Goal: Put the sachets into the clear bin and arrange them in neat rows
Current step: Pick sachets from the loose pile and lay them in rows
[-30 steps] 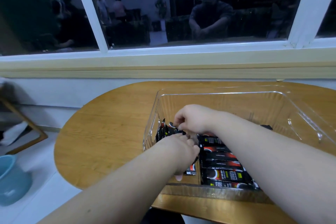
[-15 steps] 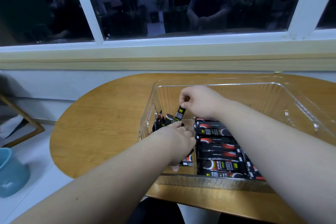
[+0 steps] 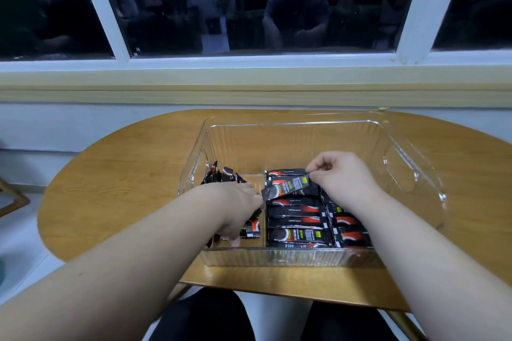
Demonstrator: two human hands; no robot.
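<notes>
Right hand (image 3: 343, 174) pinched one end of a sachet (image 3: 288, 188) btwn thumb & fingers, holding it tilted just above the neat row (image 3: 299, 219) inside the clear bin (image 3: 304, 135). Left hand (image 3: 232, 202) lay over loose sachets (image 3: 221, 176) at the bin's left side; whether it gripped any, can't tell. Approx. two rows looked laid, w/ the loose ones not yet sorted, so prob. mid-task. Bin sat on an oval wooden table (image 3: 124, 188) beside a dark window (image 3: 249, 8) showing dim reflections of people.
</notes>
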